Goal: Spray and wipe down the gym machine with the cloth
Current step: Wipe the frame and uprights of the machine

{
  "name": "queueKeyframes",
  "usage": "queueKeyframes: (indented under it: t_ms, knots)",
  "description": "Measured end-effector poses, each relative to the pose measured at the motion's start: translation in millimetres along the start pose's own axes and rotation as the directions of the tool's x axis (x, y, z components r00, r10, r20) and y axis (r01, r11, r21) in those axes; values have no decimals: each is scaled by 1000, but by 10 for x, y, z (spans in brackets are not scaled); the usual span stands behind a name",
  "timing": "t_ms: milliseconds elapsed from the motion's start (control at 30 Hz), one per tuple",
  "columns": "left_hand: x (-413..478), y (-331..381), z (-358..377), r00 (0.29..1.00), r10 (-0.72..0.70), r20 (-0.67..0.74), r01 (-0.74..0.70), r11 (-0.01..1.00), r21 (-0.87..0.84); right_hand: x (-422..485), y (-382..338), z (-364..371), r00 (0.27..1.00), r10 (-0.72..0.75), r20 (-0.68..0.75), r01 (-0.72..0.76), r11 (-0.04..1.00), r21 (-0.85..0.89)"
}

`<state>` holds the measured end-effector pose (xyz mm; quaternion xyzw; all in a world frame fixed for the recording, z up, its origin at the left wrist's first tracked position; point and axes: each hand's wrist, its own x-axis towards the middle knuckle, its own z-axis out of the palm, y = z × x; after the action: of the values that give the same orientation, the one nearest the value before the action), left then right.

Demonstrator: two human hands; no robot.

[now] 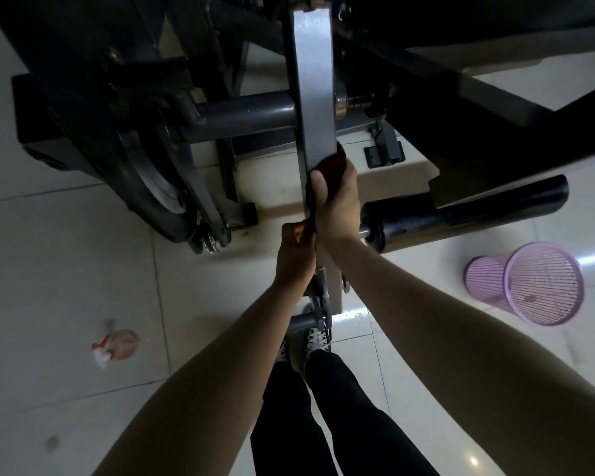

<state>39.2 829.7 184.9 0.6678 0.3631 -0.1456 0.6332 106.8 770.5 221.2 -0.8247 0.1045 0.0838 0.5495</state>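
Pale glossy floor tiles [66, 269] spread beneath a dark gym machine [93, 108] in a dimly lit room, seen from above by a person standing in black trousers and laced shoes [318, 338]. A spray bottle [117, 345] with a red-and-white trigger lies on the tiles to the left, well apart from both hands. A pink mesh wastebasket [529, 286] is on the right, near a black padded roller [461, 207]. At centre, a dark cloth [334, 164] is wrapped over the machine's grey metal arm [315, 80]. The right hand [337, 204] grips the cloth against the arm, thumb on the near face and fingers curled round the far edge. Just below and touching it, the left hand [296, 255] has its fingers curled, pinching the cloth's hanging lower end.
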Motion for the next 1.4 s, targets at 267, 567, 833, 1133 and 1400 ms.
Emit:
queueKeyframes:
  t_ms: [267, 567, 833, 1133, 1400]
  knots:
    - [-21, 59, -94, 995, 20, 101, -23, 999, 30, -336, 317, -69, 958, 287, 23, -284, 956, -74]
    - [-310, 69, -247, 964, 119, 238, -55, 964, -258, -402, -282, -10, 971, 210, -114, -208, 978, 34]
    - [113, 621, -424, 995, 101, 8, -85, 872, -483, -288, -565, 160, 977, -100, -187, 95, 995, -34]
    - [509, 1049, -136, 995, -40, 87, 69, 930, -360, 5, -402, 74, 971, 230, -70, -233, 971, -45]
    - [207, 214, -88, 982, -46, 181, 91, 964, -248, -88, -319, -80, 924, 376, 69, -376, 860, 346]
